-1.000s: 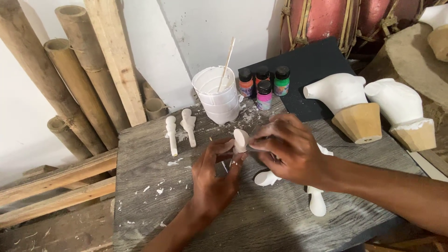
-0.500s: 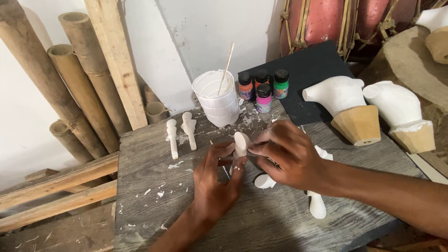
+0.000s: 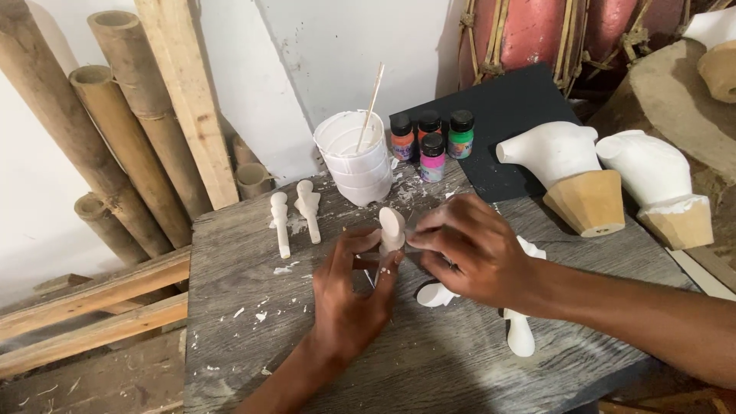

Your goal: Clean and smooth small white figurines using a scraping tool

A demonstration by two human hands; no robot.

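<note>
1. White plaster makes up the small figure (image 3: 392,230) at the centre: a smooth, rounded piece held upright just above a grey, wood-grained surface (image 3: 253,337) speckled with white chips.
2. Left hand (image 3: 349,295) reaches up from below; its fingers are closed around the figure's lower part.
3. Right hand (image 3: 471,249) comes in from the right, its grip pinched shut against the figure's side on what looks like a thin blade; the tool is mostly hidden.
4. Two slim white plaster pieces (image 3: 295,215) lie side by side to the left, well apart from the hands, and more white pieces (image 3: 520,337) lie under and beside the right wrist.
5. Behind the hands stands a white ribbed plastic cup (image 3: 353,157) with a wooden stick in it, next to four small paint bottles (image 3: 429,138).
6. Two white busts on tan cone bases (image 3: 583,172) stand at the right edge.
7. Bare room on the surface lies at front left; bamboo poles (image 3: 100,115) lean beyond the left edge.
</note>
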